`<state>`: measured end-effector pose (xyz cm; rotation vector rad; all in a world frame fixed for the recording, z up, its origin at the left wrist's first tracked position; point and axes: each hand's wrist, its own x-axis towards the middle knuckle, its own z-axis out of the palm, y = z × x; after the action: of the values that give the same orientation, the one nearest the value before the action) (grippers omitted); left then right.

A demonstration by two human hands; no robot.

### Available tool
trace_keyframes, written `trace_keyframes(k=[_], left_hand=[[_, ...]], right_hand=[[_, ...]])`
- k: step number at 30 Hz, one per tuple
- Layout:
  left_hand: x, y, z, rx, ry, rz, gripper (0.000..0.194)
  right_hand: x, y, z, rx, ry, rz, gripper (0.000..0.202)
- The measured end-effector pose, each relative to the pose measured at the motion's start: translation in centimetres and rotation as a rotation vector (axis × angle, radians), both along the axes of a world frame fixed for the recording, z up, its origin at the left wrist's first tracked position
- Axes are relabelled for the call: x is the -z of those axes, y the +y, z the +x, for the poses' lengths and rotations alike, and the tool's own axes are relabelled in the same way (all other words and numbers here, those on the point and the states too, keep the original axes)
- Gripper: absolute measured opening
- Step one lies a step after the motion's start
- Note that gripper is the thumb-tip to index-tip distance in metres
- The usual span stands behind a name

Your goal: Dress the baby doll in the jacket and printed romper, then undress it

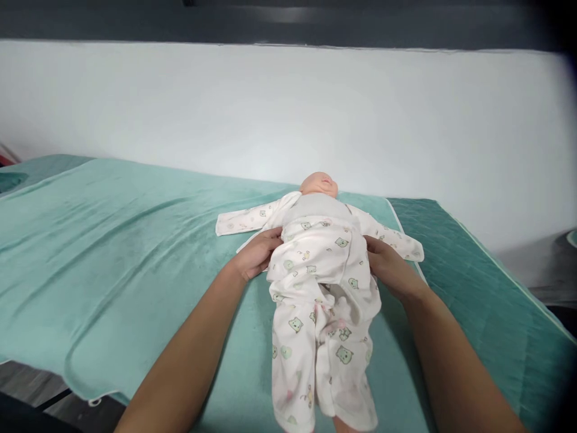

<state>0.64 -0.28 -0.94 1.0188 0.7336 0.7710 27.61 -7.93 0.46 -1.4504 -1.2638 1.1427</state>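
A baby doll (pixel 319 184) lies on its back, its head toward the wall. It wears white baby pants (pixel 315 252) with a green bear print, pulled high over its belly, and a matching long-sleeved top (pixel 246 220) with both sleeves spread out. A plain pale grey patch (pixel 318 206) shows on the chest. At the left side of the waistband, my left hand (pixel 259 254) has its fingers closed on the fabric. My right hand (pixel 388 264) grips the opposite side of the waist, its fingertips partly hidden by the cloth.
A light green blanket (pixel 112 252) with some creases covers the surface under the doll. To the right lies a darker green quilted cover (pixel 478 307). A white wall (pixel 180 108) stands behind, and grey floor (pixel 31 385) shows at the lower left.
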Motion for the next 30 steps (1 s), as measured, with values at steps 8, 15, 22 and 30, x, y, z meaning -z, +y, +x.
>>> trace_keyframes(k=[8,15,22,30], left_hand=[[-0.6,-0.6,0.2,0.003,-0.018,0.050,0.046],[-1.0,-0.9,0.4,-0.050,-0.010,0.073,0.040],[-0.5,-0.7,0.3,-0.062,0.024,0.135,0.041],[-0.8,-1.0,0.2,-0.032,0.074,0.189,0.040]], right_hand=[[0.5,-0.3,-0.3,-0.038,0.147,-0.008,0.039],[0.7,0.1,-0.6,-0.030,0.164,0.082,0.038],[1.1,0.5,-0.9,0.049,0.034,0.142,0.025],[1.7,0.6,-0.7,0.071,-0.232,0.215,0.015]])
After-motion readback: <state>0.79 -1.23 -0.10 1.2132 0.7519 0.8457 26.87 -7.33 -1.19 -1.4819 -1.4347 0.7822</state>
